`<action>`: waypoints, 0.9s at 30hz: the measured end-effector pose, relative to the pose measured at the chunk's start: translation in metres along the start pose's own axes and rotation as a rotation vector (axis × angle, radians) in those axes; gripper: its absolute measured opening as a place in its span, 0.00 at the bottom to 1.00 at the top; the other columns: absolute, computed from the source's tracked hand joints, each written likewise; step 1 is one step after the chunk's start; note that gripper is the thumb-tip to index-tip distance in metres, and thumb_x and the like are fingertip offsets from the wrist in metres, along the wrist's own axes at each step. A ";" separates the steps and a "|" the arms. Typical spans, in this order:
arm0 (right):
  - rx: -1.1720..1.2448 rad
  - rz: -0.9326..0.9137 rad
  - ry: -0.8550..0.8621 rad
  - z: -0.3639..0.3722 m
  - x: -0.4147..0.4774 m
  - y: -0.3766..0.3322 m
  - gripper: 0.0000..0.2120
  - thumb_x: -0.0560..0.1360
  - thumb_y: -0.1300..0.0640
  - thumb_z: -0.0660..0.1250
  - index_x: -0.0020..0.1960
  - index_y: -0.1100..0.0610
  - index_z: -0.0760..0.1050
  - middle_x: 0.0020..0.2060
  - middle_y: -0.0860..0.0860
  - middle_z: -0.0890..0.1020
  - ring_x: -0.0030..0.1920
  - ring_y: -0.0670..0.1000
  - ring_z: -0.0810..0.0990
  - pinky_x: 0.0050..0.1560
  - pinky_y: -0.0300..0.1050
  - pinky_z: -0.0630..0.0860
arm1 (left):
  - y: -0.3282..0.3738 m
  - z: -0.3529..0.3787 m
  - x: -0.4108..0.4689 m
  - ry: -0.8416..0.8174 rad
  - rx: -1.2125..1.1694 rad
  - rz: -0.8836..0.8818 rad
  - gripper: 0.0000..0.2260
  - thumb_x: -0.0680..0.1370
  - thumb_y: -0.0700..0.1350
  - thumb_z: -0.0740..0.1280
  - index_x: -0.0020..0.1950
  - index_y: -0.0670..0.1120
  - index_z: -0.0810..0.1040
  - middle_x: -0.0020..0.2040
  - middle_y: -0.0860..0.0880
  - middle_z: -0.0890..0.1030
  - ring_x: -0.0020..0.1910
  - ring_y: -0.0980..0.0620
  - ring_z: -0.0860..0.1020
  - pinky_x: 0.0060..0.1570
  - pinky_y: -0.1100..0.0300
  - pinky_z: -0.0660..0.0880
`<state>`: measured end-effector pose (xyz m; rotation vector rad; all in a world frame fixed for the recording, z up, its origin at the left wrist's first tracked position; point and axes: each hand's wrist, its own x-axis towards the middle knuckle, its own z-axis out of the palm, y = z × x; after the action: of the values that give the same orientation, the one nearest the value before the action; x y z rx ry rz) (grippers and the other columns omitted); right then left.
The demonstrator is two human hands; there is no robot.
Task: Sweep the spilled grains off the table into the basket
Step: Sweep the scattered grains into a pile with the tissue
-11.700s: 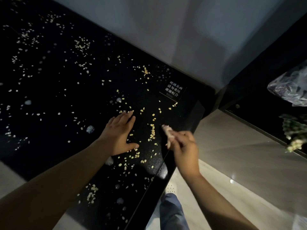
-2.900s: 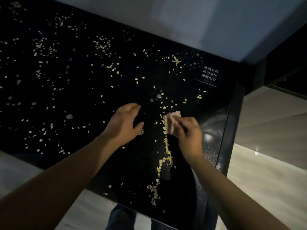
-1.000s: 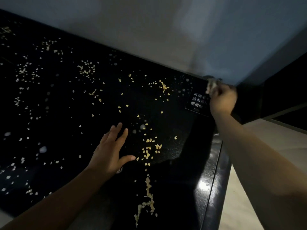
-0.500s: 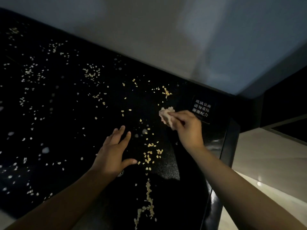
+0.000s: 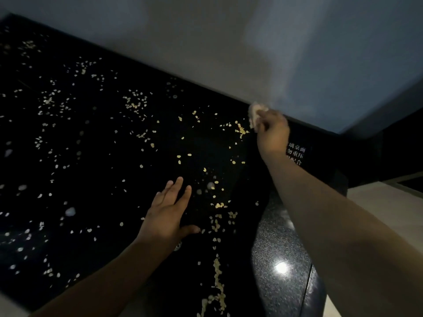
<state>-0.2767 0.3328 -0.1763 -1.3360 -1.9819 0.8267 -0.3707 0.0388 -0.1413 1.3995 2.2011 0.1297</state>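
Judging the sweep barely begun, we pinch a wad [image 5: 254, 114] in the right hand [image 5: 271, 133] at one o'clock on the counter [image 5: 109, 197], left hand [image 5: 170, 213] flat and released, grains [image 5: 135, 103] scattered from nine to six, no basket visible.

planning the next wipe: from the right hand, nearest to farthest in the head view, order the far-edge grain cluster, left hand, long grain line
From the right hand gripping the wad:
1. far-edge grain cluster, just left
2. left hand, mid-table
3. long grain line, near edge
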 end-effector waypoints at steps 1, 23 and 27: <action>-0.003 -0.047 -0.052 0.004 -0.011 -0.003 0.14 0.72 0.69 0.65 0.56 0.61 0.82 0.54 0.59 0.81 0.55 0.57 0.78 0.55 0.33 0.66 | 0.000 -0.001 0.000 -0.005 0.004 -0.002 0.42 0.74 0.61 0.65 0.78 0.51 0.43 0.75 0.54 0.34 0.71 0.57 0.32 0.74 0.55 0.41; -0.060 0.024 -0.049 -0.010 -0.041 0.003 0.11 0.73 0.62 0.67 0.54 0.58 0.82 0.51 0.56 0.82 0.53 0.57 0.78 0.59 0.45 0.73 | 0.002 -0.003 0.001 -0.021 0.024 -0.005 0.42 0.74 0.61 0.66 0.78 0.51 0.45 0.78 0.50 0.38 0.76 0.50 0.37 0.73 0.54 0.40; 0.095 -0.032 -0.189 -0.016 -0.088 -0.024 0.09 0.76 0.62 0.68 0.55 0.55 0.82 0.50 0.47 0.81 0.51 0.45 0.78 0.55 0.37 0.73 | 0.001 -0.002 0.001 -0.005 0.055 0.008 0.42 0.73 0.62 0.65 0.78 0.51 0.45 0.78 0.50 0.38 0.76 0.50 0.38 0.74 0.54 0.41</action>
<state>-0.2513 0.2456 -0.1599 -1.2071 -2.0734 1.0518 -0.3707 0.0406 -0.1397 1.4369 2.2101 0.0693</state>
